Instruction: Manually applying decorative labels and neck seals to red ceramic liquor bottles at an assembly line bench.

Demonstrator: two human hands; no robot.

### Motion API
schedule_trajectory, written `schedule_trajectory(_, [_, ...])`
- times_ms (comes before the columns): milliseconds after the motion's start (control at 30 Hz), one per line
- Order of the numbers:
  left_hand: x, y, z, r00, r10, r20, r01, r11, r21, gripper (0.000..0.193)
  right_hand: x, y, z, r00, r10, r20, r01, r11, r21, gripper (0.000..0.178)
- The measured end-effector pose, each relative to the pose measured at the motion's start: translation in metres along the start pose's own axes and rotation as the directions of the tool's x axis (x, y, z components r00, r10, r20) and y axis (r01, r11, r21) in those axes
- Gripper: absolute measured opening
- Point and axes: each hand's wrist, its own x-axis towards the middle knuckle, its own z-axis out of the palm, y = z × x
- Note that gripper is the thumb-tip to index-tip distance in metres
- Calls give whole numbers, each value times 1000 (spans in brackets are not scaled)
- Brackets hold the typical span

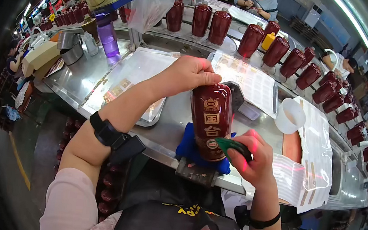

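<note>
a curved steel work counter point(81, 78) is seen in a factory hall, with a line of dark red bottles point(287, 58) carried along a conveyor beyond it. to the far left of the grip, a purple drinking bottle point(108, 37) and metal cups point(70, 46) are stood on the counter, and flat sheets in clear sleeves point(130, 72) are laid just left of the grip. the left hand point(188, 73) is closed over the top of a dark red bottle point(210, 117), which is held lying on a blue cloth pad point(188, 144) on a dark block at the counter's near edge. the right hand point(253, 159) is closed around a small dark green piece point(232, 146), pressed against the lower side of the bottle. right of the grip, a white plastic cup point(290, 116) and more clear sleeves point(318, 150) are laid on the counter. seated people are seen beyond the conveyor.
</note>
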Motion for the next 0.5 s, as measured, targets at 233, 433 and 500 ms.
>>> schedule_trajectory(233, [-1,-2,0,992,-104,-72,105,994,19,43,50,19,5,957,197,-213,-165,973,159,16])
schedule_trajectory(433, [-3,-18,-6,980,-129,-152,140,988,67,45,35,-18,38,874,-454,172,484,787,-381,28])
schedule_trajectory(500, [-3,-19,-7,982,-121,-142,126,991,33,45,37,-28,34,896,-325,303,375,919,-123,28])
